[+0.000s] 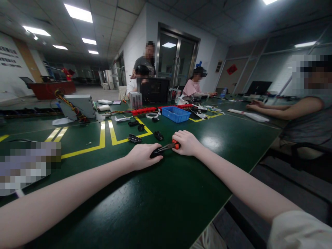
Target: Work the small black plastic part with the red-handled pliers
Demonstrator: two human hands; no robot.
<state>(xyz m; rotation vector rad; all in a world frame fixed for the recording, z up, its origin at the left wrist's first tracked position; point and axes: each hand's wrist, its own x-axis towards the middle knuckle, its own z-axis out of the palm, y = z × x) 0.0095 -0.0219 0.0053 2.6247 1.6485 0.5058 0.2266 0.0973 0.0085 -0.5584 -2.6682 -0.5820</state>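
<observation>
My right hand (187, 142) is closed around the orange handles of a pair of needle-nose pliers (167, 147). The pliers point left, and their jaws reach the small black part (155, 152) in my left hand (144, 156). That hand pinches the part between thumb and fingers, low over the green table; its exact kind does not show. Whether the jaws grip the part or only touch it, I cannot tell. Just beyond my hands lie more black plastic pieces, one (158, 135) straight ahead and another (134, 138) to the left.
Behind the pieces stands a blue plastic bin (175, 114), near a red strip (147, 111) and a white ring (151, 115). A grey metal box with cables (77, 106) is at the back left. Yellow tape (124, 141) marks the green table (166, 200). Several other people are around it.
</observation>
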